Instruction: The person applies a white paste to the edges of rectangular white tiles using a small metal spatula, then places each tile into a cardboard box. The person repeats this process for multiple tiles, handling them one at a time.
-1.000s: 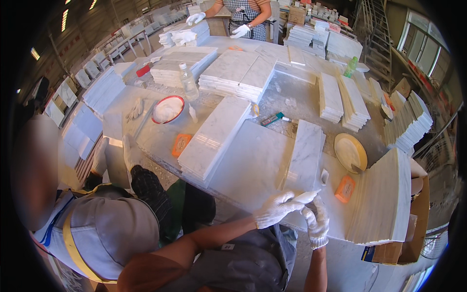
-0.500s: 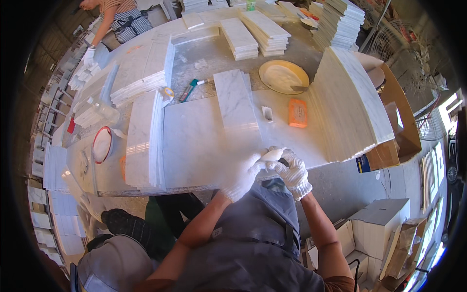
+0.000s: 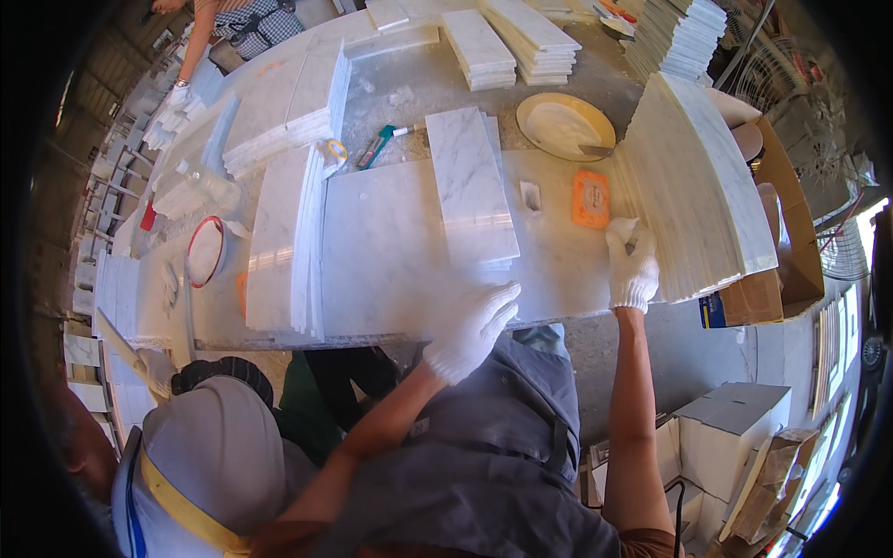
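Observation:
Both of my hands wear white knitted gloves. My left hand (image 3: 473,324) hovers over the table's near edge, fingers stretched and holding nothing, just below a grey-veined white marble slab (image 3: 470,186). To the right, my right hand (image 3: 634,270) has its fingers curled at the foot of a tall slab stack (image 3: 693,177). A whitish bit shows at its fingertips; I cannot make out what it is. Just beyond that hand lies an orange block (image 3: 590,198) with a printed face. A small whitish piece (image 3: 530,196) rests between block and slab.
A yellow bowl (image 3: 566,126) of white powder with a scraper stands farther back. Left are another slab stack (image 3: 284,242), a tape roll (image 3: 336,150), a green-handled tool (image 3: 377,147) and a red-rimmed bowl (image 3: 206,252). A person in a cap (image 3: 214,446) is close at lower left.
My hands were together before me, around a whitish piece. They have parted: the right went right and forward toward the orange block, the left stayed near the edge and its fingers straightened.

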{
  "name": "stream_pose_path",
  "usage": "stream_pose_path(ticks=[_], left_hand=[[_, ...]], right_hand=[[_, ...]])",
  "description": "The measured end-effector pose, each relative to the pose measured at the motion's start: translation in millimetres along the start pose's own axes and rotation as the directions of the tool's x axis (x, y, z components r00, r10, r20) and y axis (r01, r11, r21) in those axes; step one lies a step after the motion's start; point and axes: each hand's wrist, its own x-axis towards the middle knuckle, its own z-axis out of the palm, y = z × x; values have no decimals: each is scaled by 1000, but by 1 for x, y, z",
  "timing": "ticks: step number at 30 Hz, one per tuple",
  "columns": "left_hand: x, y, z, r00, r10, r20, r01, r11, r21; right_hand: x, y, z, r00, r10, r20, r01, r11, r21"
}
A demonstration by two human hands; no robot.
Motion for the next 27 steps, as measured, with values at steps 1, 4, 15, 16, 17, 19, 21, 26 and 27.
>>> stream_pose_path(ticks=[1, 4, 15, 16, 17, 19, 21, 26, 27], left_hand=[[1, 0, -3, 998, 53, -42, -52, 998, 20], [8, 7, -17, 995, 41, -95, -28, 990, 136], [107, -44, -36, 968, 55, 243, -210, 704, 679], [119, -56, -45, 962, 52, 269, -234, 665, 710], [131, -68, -55, 969, -28, 246, -168, 657, 735], [156, -86, -71, 958, -204, 202, -31, 626, 779], [176, -98, -77, 951, -235, 199, -28, 578, 816], [166, -91, -51, 935, -133, 327, -210, 536, 818], [154, -83, -46, 927, -66, 368, -276, 545, 792]], right_hand=[[2, 1, 2, 998, 55, 23, -54, 997, -52], [4, 3, 6, 992, 111, 59, -99, 981, -168], [-6, 0, 1, 983, 108, 147, -146, 950, 277], [-9, 1, 0, 986, 110, 129, -137, 963, 232], [-12, 3, -2, 989, 95, 110, -118, 967, 226], [-18, 8, -4, 994, 82, 74, -96, 975, 199], [-27, 15, -8, 994, 87, 61, -96, 980, 177], [-61, 21, -21, 983, 182, -12, -174, 953, 249], [-70, 19, -21, 986, 162, -28, -142, 923, 357]])
